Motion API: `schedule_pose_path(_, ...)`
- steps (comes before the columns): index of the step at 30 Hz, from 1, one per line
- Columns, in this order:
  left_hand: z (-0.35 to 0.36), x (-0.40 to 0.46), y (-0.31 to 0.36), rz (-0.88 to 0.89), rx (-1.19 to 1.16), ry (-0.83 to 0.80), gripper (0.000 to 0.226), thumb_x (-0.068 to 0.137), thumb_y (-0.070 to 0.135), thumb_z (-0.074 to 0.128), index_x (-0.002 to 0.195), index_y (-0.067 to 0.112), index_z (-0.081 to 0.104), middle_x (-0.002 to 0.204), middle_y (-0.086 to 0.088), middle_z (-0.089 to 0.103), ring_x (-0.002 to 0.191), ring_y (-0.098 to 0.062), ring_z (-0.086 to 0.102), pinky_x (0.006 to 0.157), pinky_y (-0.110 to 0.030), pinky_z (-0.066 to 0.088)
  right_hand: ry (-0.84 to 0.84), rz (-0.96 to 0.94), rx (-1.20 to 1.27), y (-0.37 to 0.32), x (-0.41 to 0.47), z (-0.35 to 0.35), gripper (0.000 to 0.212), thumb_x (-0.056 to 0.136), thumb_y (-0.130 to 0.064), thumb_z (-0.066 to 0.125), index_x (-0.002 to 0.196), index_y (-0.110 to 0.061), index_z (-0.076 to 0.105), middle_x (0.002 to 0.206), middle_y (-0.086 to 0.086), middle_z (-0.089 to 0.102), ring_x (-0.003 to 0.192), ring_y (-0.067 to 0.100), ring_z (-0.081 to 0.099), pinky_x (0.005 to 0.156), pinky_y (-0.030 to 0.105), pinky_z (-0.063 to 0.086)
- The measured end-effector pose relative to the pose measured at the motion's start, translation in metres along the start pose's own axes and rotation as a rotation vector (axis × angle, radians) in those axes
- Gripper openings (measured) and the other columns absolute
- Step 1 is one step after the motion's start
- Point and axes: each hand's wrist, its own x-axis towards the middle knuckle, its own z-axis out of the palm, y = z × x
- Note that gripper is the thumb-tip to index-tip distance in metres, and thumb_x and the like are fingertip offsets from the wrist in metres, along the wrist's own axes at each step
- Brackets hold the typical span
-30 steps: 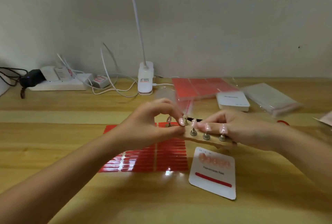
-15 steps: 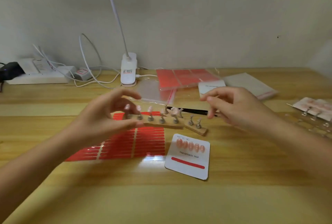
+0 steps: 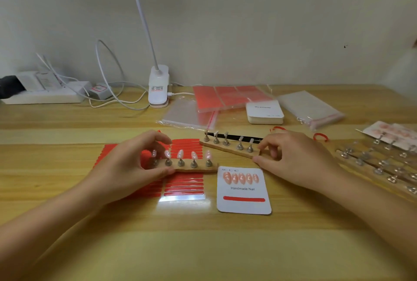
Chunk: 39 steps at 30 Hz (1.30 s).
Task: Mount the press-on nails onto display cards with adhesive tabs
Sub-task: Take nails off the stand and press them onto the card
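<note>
Working outward from the display card point(image 3: 243, 190) as our landmark, we start with the wooden table point(image 3: 203, 247) it lies flat on. Left of the card spreads the red adhesive tab sheet point(image 3: 184, 185), and on top of it sits the loaded wooden holder point(image 3: 191, 169), its right end just beside the card's upper left corner. Our left hand point(image 3: 126, 168) pinches that holder's left end, thumb under the near edge and fingers curled over the first peg. Behind the card, the bare wooden holder point(image 3: 230, 150) lies at a slant, and our right hand point(image 3: 291, 156) grips its right end between thumb and curled fingers.

Five press-on nails point(image 3: 180, 154) stand on the loaded holder's pegs; five more already sit in a row on the card, above its red adhesive strip point(image 3: 243, 199).

We judge the main risk to be tilting: if our left hand lifts one end alone, the upright nails could topple or the holder could catch the tab sheet and drag it. Our curled fingers could also knock the leftmost nail. Sliding the bare holder toward the card could nudge the mounted row askew.
</note>
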Motion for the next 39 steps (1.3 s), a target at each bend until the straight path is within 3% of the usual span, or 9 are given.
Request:
schedule_pose_path(5, 0.006, -0.001, -0.001, -0.029, 0.029, -0.034, 0.041, 0.064, 0.040, 0.071, 0.099, 0.046, 0.051, 0.087, 0.015, 0.061, 0.082, -0.003, 0.057, 0.069, -0.019, 0.045, 0.032, 0.033, -0.052, 0.005, 0.010, 0.000, 0.024, 0.084, -0.047, 0.056, 0.101, -0.033, 0.063, 0.068, -0.013, 0.050, 0.062, 0.000, 0.045, 0.048, 0.020, 0.024)
schedule_pose_path(8, 0.005, -0.001, 0.005, -0.016, 0.107, -0.061, 0.049, 0.063, 0.052, 0.064, 0.107, 0.046, 0.044, 0.106, 0.021, 0.055, 0.098, 0.003, 0.053, 0.080, -0.010, 0.039, 0.042, 0.039, -0.017, 0.005, 0.009, -0.001, 0.024, 0.084, -0.044, 0.059, 0.105, -0.033, 0.057, 0.067, -0.011, 0.049, 0.062, 0.001, 0.045, 0.049, 0.022, 0.027)
schedule_pose_path(11, 0.006, -0.005, 0.019, 0.216, 0.334, 0.081, 0.049, 0.080, 0.052, 0.060, 0.121, 0.027, 0.051, 0.119, 0.006, 0.052, 0.110, -0.006, 0.042, 0.089, -0.030, 0.034, 0.093, 0.015, 0.044, 0.003, 0.000, -0.005, 0.015, 0.083, -0.041, 0.059, 0.094, -0.037, 0.049, 0.068, -0.010, 0.051, 0.065, 0.002, 0.048, 0.054, 0.021, 0.036)
schedule_pose_path(15, 0.019, -0.011, 0.045, 0.576, 0.394, -0.016, 0.030, 0.081, 0.038, 0.053, 0.098, 0.022, 0.071, 0.099, 0.004, 0.067, 0.093, -0.011, 0.057, 0.079, -0.028, 0.042, 0.039, -0.038, 0.072, -0.006, -0.014, -0.001, 0.010, 0.084, -0.036, 0.056, 0.076, -0.041, 0.054, 0.073, -0.015, 0.054, 0.067, -0.001, 0.048, 0.053, 0.021, 0.032)
schedule_pose_path(21, 0.049, -0.009, 0.063, 0.764, 0.464, -0.210, 0.016, 0.083, 0.031, 0.064, 0.084, 0.019, 0.075, 0.092, 0.004, 0.072, 0.080, -0.014, 0.068, 0.068, -0.028, 0.055, 0.026, 0.000, 0.149, -0.011, -0.022, 0.007, 0.014, 0.088, -0.032, 0.053, 0.086, -0.028, 0.067, 0.081, -0.015, 0.058, 0.074, 0.000, 0.050, 0.065, 0.024, 0.043)
schedule_pose_path(25, 0.052, -0.004, 0.063, 0.869, 0.571, -0.192, 0.008, 0.079, 0.014, 0.066, 0.079, 0.011, 0.073, 0.079, -0.003, 0.072, 0.067, -0.019, 0.067, 0.058, -0.029, 0.055, 0.066, 0.123, 0.176, -0.009, -0.029, -0.001, 0.037, 0.091, -0.033, 0.050, 0.063, -0.011, 0.061, 0.053, -0.005, 0.053, 0.048, 0.007, 0.040, 0.049, 0.021, 0.032)
schedule_pose_path(27, 0.052, -0.004, 0.064, 0.894, 0.587, -0.171, 0.014, 0.082, 0.011, 0.060, 0.079, 0.008, 0.073, 0.076, -0.005, 0.071, 0.064, -0.020, 0.067, 0.054, -0.030, 0.055, -0.083, 0.270, 0.189, -0.009, -0.033, -0.009, 0.046, 0.091, -0.039, 0.046, 0.062, -0.008, 0.063, 0.046, -0.001, 0.056, 0.038, 0.007, 0.041, 0.041, 0.021, 0.032)
schedule_pose_path(33, 0.053, -0.003, 0.068, 0.858, 0.590, 0.020, 0.015, 0.080, 0.010, 0.062, 0.085, 0.004, 0.074, 0.085, -0.009, 0.073, 0.071, -0.020, 0.070, 0.047, -0.030, 0.054, -0.529, 0.539, 0.941, -0.010, -0.035, -0.021, 0.027, 0.086, -0.030, 0.058, 0.089, -0.004, 0.062, 0.060, 0.012, 0.066, 0.031, 0.009, 0.045, 0.028, 0.014, 0.030)
schedule_pose_path(39, 0.046, 0.004, 0.075, 0.775, 0.467, 0.061, 0.016, 0.083, 0.015, 0.060, 0.082, 0.010, 0.075, 0.083, -0.001, 0.072, 0.072, -0.016, 0.069, 0.047, -0.029, 0.053, -0.367, 0.497, 1.341, -0.012, -0.038, -0.016, 0.034, 0.069, -0.021, 0.065, 0.096, -0.001, 0.063, 0.062, 0.007, 0.065, 0.038, 0.007, 0.052, 0.033, 0.013, 0.039)
